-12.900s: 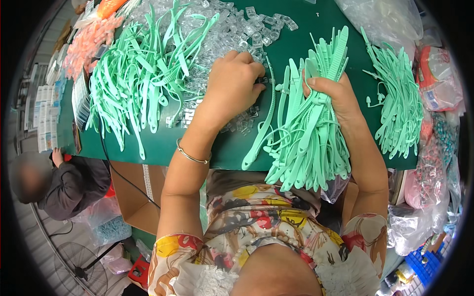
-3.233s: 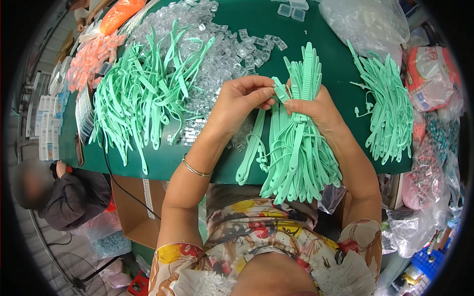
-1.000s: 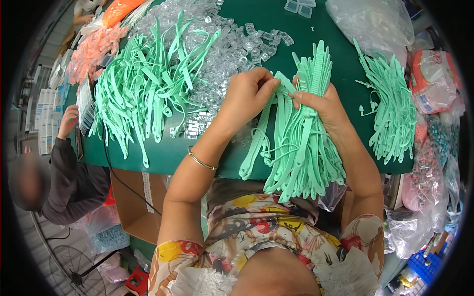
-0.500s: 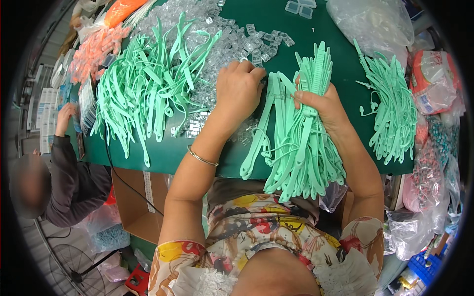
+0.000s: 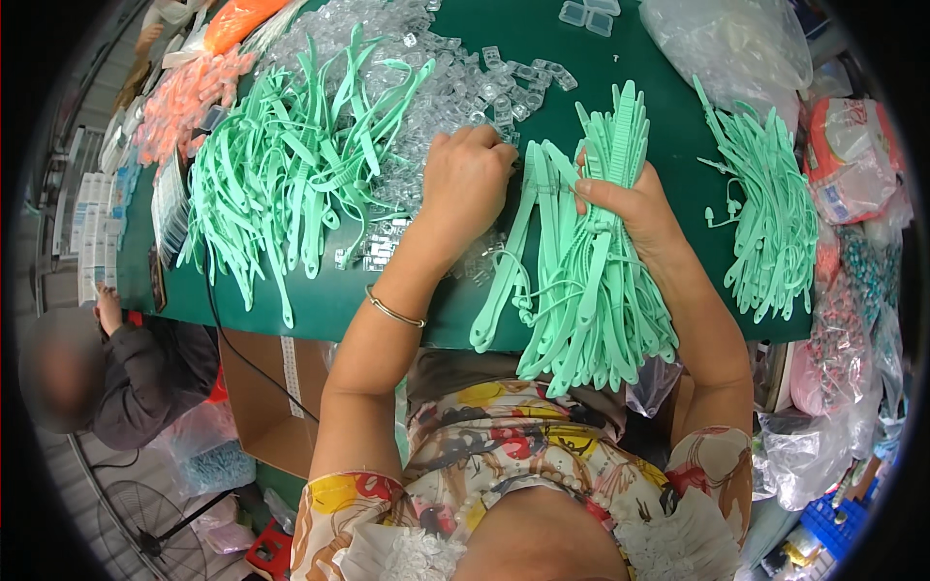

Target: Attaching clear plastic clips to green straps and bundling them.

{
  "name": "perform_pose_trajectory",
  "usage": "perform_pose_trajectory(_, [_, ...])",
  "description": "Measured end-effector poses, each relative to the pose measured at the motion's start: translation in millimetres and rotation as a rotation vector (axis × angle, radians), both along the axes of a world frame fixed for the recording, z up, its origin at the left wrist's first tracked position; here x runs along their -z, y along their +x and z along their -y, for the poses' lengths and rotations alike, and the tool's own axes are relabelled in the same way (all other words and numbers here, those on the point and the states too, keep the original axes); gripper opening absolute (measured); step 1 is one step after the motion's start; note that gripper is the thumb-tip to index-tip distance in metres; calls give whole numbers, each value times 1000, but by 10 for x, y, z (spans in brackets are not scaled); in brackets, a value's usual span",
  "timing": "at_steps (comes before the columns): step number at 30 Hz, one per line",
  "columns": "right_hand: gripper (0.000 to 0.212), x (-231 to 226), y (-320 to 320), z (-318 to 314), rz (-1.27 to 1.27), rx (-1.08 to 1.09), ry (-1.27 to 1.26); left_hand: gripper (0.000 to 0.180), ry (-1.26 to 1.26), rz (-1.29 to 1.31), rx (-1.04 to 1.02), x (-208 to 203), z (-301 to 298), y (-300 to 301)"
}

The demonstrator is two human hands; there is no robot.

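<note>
My right hand is closed around a thick bundle of mint-green plastic straps, its thumb across the upper part. The ridged strap ends point away from me, and the rounded ends fan out toward my body past the table edge. Left of the bundle, my left hand is curled with its knuckles up, beside the pile of clear plastic pieces. Its fingertips are hidden, so what they hold, if anything, cannot be seen. A few straps of the bundle splay out near this hand.
A loose heap of green straps lies left on the green table, another on the right. Orange pieces are at the far left, a plastic bag at the back right. A co-worker's hand is at the left.
My left hand has shifted very slightly toward the left; my right hand and the bundle stay put. The co-worker's hand has moved from the table side nearer to their own body.
</note>
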State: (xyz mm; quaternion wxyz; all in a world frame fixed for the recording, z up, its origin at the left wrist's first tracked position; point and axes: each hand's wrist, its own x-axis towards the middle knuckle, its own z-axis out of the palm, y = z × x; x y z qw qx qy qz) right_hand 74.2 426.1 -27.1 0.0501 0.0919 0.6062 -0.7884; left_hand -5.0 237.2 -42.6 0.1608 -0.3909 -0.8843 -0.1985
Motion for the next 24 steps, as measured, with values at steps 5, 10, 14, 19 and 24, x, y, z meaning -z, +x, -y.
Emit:
perform_pose_trajectory(5, [32,9,0,28,-36,14,58,13,447,560,26,-37,39,-11])
perform_pose_trajectory(10, [33,-31,5,37,-38,10,113,18,720,1121,88,-208,13,37])
perform_pose_trajectory(14, [30,-55,5,59,-38,7,130,19,772,1222,115,-191,20,31])
perform_pose_trajectory(19, [31,-35,0,55,-43,-1,187,20,721,1221,111,-214,-13,59])
perform_pose_trajectory(24, [31,-65,19,69,-74,-4,199,19,733,1251,126,-186,23,20])
